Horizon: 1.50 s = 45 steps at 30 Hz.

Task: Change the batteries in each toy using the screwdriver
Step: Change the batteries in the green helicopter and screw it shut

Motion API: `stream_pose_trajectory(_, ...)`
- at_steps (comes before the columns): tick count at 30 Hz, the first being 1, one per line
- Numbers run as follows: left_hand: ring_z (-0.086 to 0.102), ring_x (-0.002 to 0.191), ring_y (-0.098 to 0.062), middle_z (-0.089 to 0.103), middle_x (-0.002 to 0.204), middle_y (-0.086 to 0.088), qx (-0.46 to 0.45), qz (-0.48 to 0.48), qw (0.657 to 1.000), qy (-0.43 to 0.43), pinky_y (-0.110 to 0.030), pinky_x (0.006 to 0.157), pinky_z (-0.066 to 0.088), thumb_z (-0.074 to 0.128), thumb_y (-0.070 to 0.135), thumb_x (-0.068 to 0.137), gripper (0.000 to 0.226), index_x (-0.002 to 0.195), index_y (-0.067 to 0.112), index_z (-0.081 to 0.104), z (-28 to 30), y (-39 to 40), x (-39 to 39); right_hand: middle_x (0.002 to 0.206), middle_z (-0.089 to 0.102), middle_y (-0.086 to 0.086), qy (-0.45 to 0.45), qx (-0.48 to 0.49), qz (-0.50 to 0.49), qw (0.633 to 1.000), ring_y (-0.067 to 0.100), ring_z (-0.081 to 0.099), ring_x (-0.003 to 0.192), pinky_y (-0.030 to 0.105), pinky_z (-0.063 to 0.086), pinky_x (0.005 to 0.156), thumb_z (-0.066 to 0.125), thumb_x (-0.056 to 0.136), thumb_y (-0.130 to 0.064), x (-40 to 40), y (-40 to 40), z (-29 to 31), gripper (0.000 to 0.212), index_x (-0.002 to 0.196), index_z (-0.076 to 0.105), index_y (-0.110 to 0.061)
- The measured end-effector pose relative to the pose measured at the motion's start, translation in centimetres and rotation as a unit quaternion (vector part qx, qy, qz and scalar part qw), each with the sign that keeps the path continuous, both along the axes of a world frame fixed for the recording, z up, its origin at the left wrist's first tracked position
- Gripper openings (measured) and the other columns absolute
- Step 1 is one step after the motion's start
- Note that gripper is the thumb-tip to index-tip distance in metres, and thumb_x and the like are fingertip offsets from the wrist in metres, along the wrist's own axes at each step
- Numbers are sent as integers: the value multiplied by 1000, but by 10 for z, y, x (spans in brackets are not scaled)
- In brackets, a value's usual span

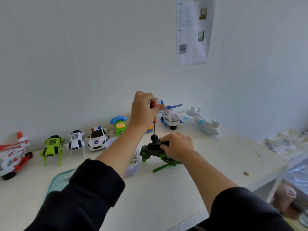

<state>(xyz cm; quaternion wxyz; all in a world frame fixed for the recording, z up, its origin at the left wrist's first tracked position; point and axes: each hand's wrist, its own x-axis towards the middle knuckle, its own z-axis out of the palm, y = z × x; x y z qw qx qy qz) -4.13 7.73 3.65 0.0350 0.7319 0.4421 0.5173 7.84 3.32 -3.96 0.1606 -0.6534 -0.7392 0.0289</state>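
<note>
Fingers (155, 106) of the left hand (143, 110) pinch the red handle of the screwdriver (154, 125), thumb on the near side, the rest curled over the top. Shaft runs near vertical, handle at 12 o'clock, tip at 6 o'clock, dropping into the black underside of the green helicopter toy (158, 153). Right hand (177, 146) grips that toy from the 3 o'clock side, fingers curled round the black block, holding it upside down on the bench (166, 189) with the rotor blade poking out at 7 o'clock. Key relation: driver axis straight down onto the toy, left hand directly above at 12 o'clock, right hand bracing level with the tip. Tip contact itself is too small to resolve; can't say whether it's seated in a screw. My read: working the battery-cover screw on this toy, and the turn needs the shaft kept plumb and the toy pinned, else the tip cams out. Other toys line the wall at 9 to 1 o'clock: red helicopter (11, 155), green robot dog (52, 148), white robot dog (75, 140), police car (97, 138), toy phone (118, 125), blue helicopter (170, 117), white plane (203, 121). All untouched, well apart from both hands.
</note>
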Motion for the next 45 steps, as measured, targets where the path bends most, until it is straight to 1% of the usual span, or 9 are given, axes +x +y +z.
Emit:
stream_pose_trajectory(5, 60, 82, -10, 66, 93, 1, -16, -61, 998, -4, -20, 78, 52, 56, 3, 90, 15, 99, 6, 68, -1, 1, -9, 109, 63, -1, 0, 4, 2, 1000, 19, 53, 99, 29, 39, 74, 49, 95, -36, -1, -2, 1, 34, 129, 54, -37)
stream_pose_trajectory(9, 49, 69, -4, 58, 90, -1, -42, -82, 995, 50, -9, 68, 44, 41, 5, 98, 34, 128, 10, 56, -7, -5, -8, 109, 62, -1, -2, 3, -2, 1000, 19, 52, 99, 30, 40, 76, 48, 95, -36, 0, -2, 2, 34, 129, 54, -37)
stream_pose_trajectory(14, 47, 84, -14, 46, 94, -4, 31, -12, 999, 33, -11, 76, 35, 69, 23, 83, 36, 116, 7, 65, -12, -1, -4, 111, 62, -2, 2, 2, -4, 1000, 18, 51, 100, 29, 37, 75, 49, 95, -36, -1, -2, 1, 35, 130, 53, -36)
stream_pose_trajectory(19, 60, 92, -21, 62, 106, -12, 16, -49, 998, 43, -22, 80, 46, 54, 5, 92, 33, 125, 7, 55, -10, -4, -2, 112, 62, -2, 4, 3, -9, 1000, 19, 52, 103, 32, 39, 79, 50, 95, -37, -1, -3, 0, 35, 130, 53, -37)
stream_pose_trajectory(23, 63, 79, -28, 63, 93, -11, 35, -32, 998, 32, -43, 68, 55, 51, 10, 93, 14, 104, 1, 51, -17, -7, -3, 113, 62, -3, 9, 7, -14, 1000, 20, 52, 106, 33, 39, 82, 49, 94, -37, -1, -3, -1, 34, 128, 54, -39)
stream_pose_trajectory(26, 58, 73, -24, 60, 85, -10, 64, 9, 997, 43, -34, 62, 50, 68, 33, 82, 34, 87, 3, 52, -16, -9, -3, 113, 62, -3, 9, 7, -15, 1000, 19, 52, 105, 33, 39, 80, 49, 95, -37, -1, -3, -1, 34, 128, 54, -39)
stream_pose_trajectory(34, 58, 84, -17, 66, 97, -10, 1, -1, 999, 36, -23, 72, 43, 57, 6, 90, 7, 91, 0, 60, 0, -7, -2, 112, 62, -2, 6, 7, -10, 1000, 20, 52, 104, 32, 39, 79, 49, 95, -36, -1, -4, 0, 34, 129, 54, -38)
stream_pose_trajectory(39, 53, 72, -19, 60, 83, -4, 28, 58, 994, 88, -26, 58, 39, 71, 30, 82, 26, 79, 13, 52, 0, -10, 2, 113, 62, -2, 5, 5, -10, 1000, 20, 52, 104, 33, 40, 81, 49, 95, -37, -1, -3, 0, 35, 129, 53, -38)
stream_pose_trajectory(45, 63, 82, -29, 66, 88, -13, -3, 36, 997, 67, -39, 69, 51, 54, 9, 90, 7, 88, 4, 57, 4, -8, 0, 112, 62, -1, 8, 6, -7, 1000, 21, 52, 104, 32, 39, 80, 49, 95, -37, -1, -3, -1, 34, 129, 54, -38)
